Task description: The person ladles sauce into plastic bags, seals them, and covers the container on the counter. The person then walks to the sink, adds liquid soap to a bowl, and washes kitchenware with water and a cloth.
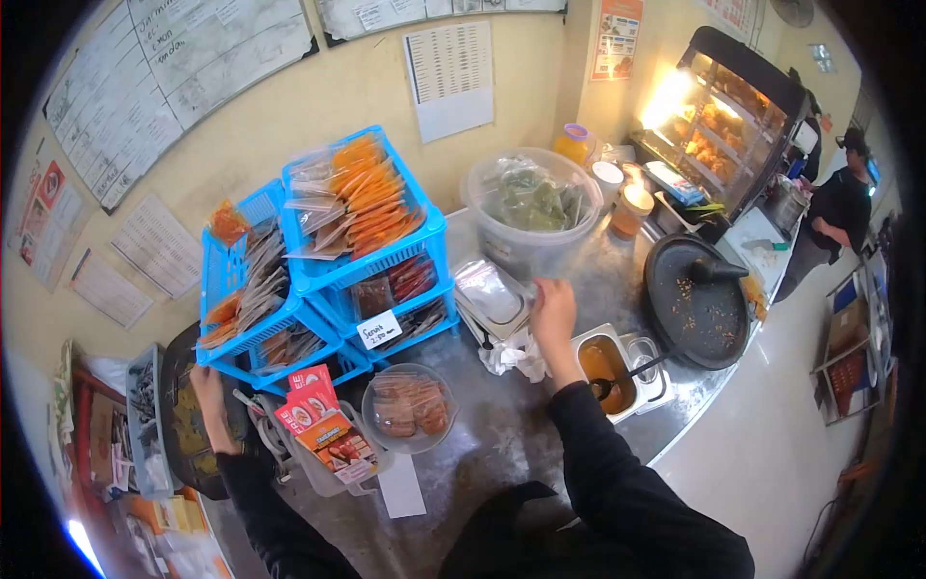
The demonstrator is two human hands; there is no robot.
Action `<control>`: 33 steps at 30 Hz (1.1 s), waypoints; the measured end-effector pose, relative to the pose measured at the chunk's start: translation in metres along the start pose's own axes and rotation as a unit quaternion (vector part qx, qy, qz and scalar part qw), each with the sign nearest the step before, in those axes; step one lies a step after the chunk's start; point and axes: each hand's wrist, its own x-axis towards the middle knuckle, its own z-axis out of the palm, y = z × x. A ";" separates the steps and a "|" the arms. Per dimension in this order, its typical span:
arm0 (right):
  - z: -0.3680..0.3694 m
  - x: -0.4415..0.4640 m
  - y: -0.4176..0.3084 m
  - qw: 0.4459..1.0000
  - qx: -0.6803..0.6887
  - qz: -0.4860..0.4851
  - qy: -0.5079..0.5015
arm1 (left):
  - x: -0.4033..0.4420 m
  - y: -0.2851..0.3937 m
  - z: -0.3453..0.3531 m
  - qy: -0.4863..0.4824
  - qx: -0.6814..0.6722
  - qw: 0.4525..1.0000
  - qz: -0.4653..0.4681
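The left hand (210, 400) is being held by the lower left corner of the bright blue slotted plastic baskets (323, 280), which are standing grouped on the grey metal counter (463, 463); its fingers are partly hidden, so whether they are clamped on an edge cannot be told. For steadiness, the baskets' weight is probably best being borne evenly, lest the heaped slim packets (371, 188) spill. The right hand (554, 323) is being held with fingertips close together, whether pinching anything cannot be told; its black sleeve (603, 449) is best being steered clear of the orange-brown sauce (596, 359) and long black ladle (651, 365). Beyond, the large translucent plastic bucket (516, 256) is standing, best left unknocked.
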 end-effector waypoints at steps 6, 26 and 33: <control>0.013 0.024 0.065 0.891 -0.331 0.081 -0.300 | -0.094 0.086 0.014 0.137 0.163 0.972 0.102; -0.129 0.057 0.016 0.981 0.040 0.046 -0.182 | -0.255 0.228 0.348 -0.145 -0.011 0.973 0.179; -0.216 -0.031 -0.032 0.898 0.402 0.010 -0.177 | -0.285 0.245 0.403 -0.041 -0.022 0.982 0.184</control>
